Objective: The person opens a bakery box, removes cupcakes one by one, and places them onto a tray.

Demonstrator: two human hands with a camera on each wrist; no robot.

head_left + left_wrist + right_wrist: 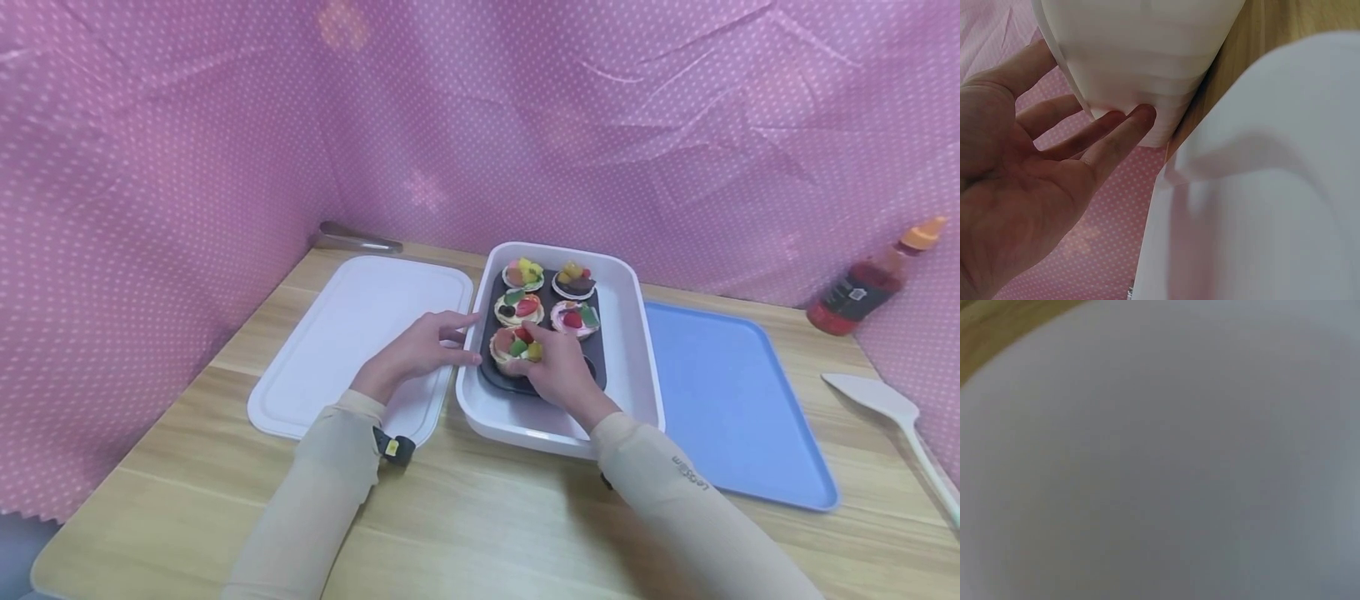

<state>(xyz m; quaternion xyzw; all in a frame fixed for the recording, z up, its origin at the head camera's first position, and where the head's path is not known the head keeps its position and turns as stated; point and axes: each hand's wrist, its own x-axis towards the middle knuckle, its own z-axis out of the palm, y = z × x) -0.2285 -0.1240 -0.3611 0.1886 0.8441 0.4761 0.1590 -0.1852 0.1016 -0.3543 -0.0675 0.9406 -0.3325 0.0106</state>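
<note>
Right hand [558, 371]: fingers curled round the near-left tart [514, 347], in the dark muffin tray [592, 372].
Left hand [420, 348]: fingers straight, spread, pressing the white tub [633, 333] wall.
Tray count: 5 tarts.

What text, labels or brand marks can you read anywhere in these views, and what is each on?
"LeoSum", roughly: small grey lettering on the beige right sleeve, upside down in the head view and partly blurred, so the spelling is uncertain.
Dark label on the red sauce bottle with the orange cap: print too small to read.
Black-and-yellow tag at the left wrist: no legible marks.
Both wrist views: no text.
</note>
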